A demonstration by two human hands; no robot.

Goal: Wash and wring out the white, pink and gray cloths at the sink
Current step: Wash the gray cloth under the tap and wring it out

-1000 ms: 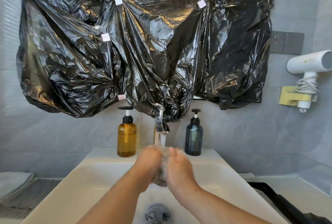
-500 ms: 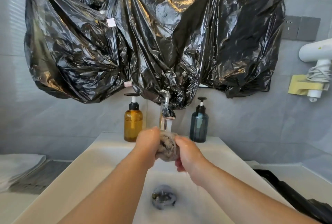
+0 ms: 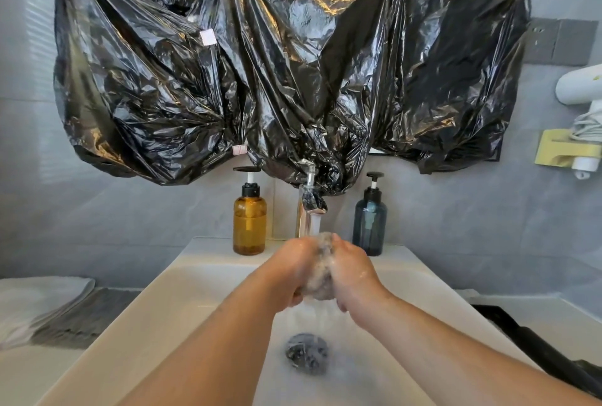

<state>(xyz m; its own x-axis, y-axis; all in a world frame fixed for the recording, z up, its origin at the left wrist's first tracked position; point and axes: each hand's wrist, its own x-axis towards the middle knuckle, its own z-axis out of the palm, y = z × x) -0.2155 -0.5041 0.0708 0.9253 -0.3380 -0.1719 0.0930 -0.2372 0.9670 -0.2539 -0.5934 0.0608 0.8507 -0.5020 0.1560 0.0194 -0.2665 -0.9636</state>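
A wet gray cloth, bunched into a ball, is squeezed between my left hand and my right hand over the white sink. Both hands grip it, pressed together under the running faucet. Water streams from the cloth down toward the drain. On the counter to the left lie a folded white cloth and a folded gray cloth. No pink cloth is in view.
An amber pump bottle stands left of the faucet, a dark blue pump bottle right of it. Black plastic sheeting covers the wall above. A white hair dryer hangs at right. A black object lies on the right counter.
My hands have closed tighter around the gray cloth, and water now runs out of it into the basin. The camera has tilted downward a little.
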